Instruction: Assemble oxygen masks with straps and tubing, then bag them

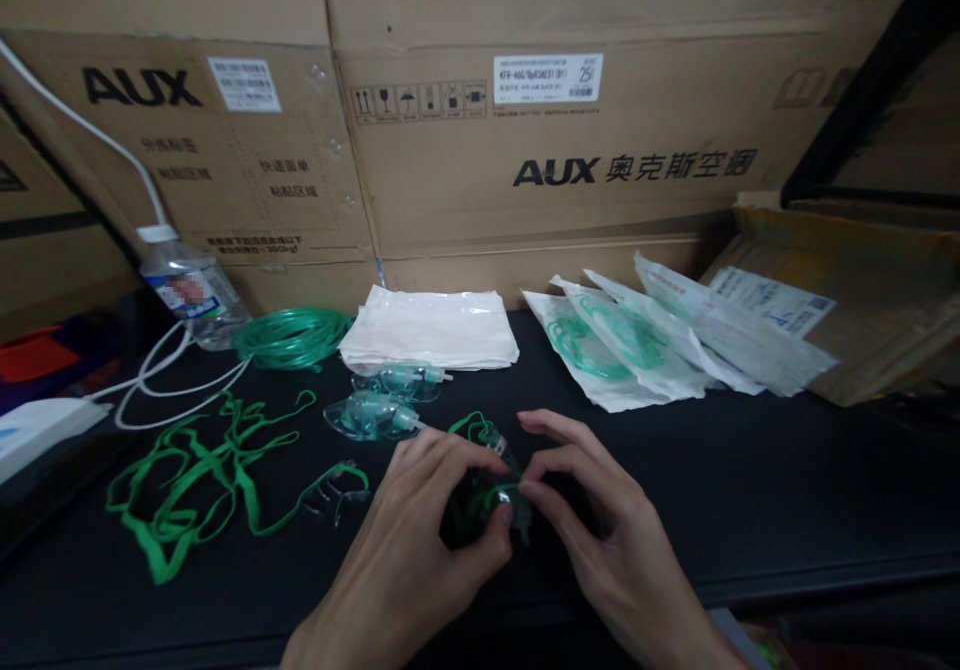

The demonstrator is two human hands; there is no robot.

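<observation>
My left hand is closed at the front middle of the table, thumb and forefinger around a small clear plastic piece, whose exact kind I cannot make out. A thin green strap loops out behind it. My right hand pinches the green strap at the piece's right side, its other fingers curled loosely. Much of the piece is hidden by my fingers. Just beyond my left hand lie translucent green masks with pale connectors. To the left, green elastic straps lie tangled, one tied to a clear plastic piece.
A coil of green tubing sits by a plastic bottle and a white cable. Behind my hands is a stack of white packets. Sealed pouches lean toward an open carton. Large cardboard boxes wall the back.
</observation>
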